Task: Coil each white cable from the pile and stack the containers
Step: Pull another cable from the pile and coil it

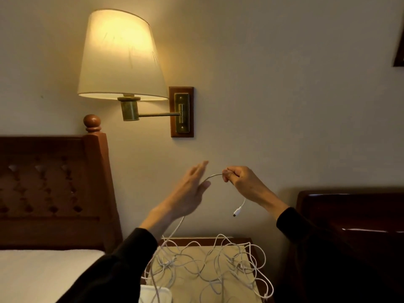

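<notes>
White cable arcs between raised hands: right hand pinches it near the plug end, left hand spread, cable against thumb; pile below.

We're scanning for anything to read here, and we find no text, label, brand, number or sign at all. The brass plate of the wall lamp carries only screws, no lettering that we can make out. The white cable and its plug show no marking, and the white container at the bottom edge is blank on the part we see.
</notes>
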Action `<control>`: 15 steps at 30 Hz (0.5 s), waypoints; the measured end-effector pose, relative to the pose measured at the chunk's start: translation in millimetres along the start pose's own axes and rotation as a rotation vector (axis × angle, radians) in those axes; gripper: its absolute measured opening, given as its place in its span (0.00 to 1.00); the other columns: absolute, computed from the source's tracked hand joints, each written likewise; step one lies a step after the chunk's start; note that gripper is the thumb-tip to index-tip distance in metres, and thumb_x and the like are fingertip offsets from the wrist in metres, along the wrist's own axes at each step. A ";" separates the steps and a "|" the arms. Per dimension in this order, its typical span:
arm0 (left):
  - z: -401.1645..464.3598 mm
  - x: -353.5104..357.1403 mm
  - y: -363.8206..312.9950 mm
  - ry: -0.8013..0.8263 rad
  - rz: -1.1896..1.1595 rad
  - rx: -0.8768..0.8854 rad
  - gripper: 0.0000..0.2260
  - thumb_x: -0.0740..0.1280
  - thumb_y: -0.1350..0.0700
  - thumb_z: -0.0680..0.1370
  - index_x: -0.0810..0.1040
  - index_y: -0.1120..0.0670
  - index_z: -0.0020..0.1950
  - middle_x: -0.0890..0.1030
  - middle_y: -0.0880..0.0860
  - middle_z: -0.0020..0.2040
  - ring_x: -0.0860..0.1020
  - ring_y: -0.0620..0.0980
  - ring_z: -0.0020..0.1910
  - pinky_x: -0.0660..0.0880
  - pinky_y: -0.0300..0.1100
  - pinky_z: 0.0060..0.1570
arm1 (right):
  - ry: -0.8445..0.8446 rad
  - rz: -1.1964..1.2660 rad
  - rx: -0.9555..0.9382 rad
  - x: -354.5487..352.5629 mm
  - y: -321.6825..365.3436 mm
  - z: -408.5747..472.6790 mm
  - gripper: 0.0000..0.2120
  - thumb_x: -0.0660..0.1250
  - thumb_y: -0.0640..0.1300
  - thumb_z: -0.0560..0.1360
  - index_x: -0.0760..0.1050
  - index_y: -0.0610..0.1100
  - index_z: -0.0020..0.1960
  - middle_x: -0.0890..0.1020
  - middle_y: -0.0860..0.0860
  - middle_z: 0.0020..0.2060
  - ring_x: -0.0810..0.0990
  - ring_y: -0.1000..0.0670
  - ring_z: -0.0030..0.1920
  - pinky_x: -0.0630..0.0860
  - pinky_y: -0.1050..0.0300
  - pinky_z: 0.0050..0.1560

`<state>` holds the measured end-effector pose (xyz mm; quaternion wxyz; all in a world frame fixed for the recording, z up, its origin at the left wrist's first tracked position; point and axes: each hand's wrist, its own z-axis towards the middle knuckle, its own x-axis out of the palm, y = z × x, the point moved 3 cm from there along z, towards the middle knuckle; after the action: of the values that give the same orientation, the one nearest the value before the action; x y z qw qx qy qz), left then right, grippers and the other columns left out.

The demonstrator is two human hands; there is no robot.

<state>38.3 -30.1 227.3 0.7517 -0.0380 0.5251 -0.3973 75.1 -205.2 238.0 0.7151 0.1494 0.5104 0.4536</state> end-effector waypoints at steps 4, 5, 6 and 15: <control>6.9 13.3 3.3 -0.148 -0.121 0.132 0.07 0.57 0.59 0.83 0.75 0.56 0.52 0.76 0.47 0.36 0.74 0.43 0.32 0.71 0.35 0.33 | 0.069 0.002 -0.012 -9.1 16.5 -10.4 0.16 0.58 0.47 0.83 0.75 0.45 0.39 0.67 0.57 0.24 0.63 0.59 0.24 0.61 0.66 0.28; 8.9 8.6 4.4 -0.221 -0.039 0.187 0.07 0.58 0.59 0.83 0.75 0.55 0.49 0.74 0.45 0.34 0.72 0.41 0.29 0.67 0.32 0.31 | 0.140 0.054 0.021 -8.9 17.3 -14.5 0.16 0.56 0.47 0.83 0.75 0.45 0.40 0.67 0.56 0.25 0.63 0.58 0.25 0.61 0.66 0.28; 12.0 2.4 4.7 -0.265 0.038 0.215 0.07 0.59 0.59 0.83 0.75 0.54 0.48 0.74 0.44 0.35 0.72 0.39 0.28 0.65 0.31 0.30 | 0.218 0.150 0.073 -7.5 17.7 -18.2 0.16 0.54 0.48 0.84 0.74 0.45 0.42 0.66 0.55 0.26 0.62 0.58 0.25 0.61 0.64 0.28; 23.1 -35.2 19.9 -0.362 0.255 0.164 0.06 0.57 0.55 0.83 0.74 0.49 0.52 0.81 0.43 0.42 0.77 0.44 0.33 0.73 0.41 0.32 | 0.343 0.745 0.351 -24.6 22.7 -26.8 0.19 0.48 0.45 0.85 0.68 0.46 0.38 0.58 0.54 0.27 0.53 0.55 0.26 0.51 0.62 0.24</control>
<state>63.6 -2.5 254.9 0.8782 0.0189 0.3483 -0.3272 38.9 -219.3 256.4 0.3718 0.3648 0.6024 0.6048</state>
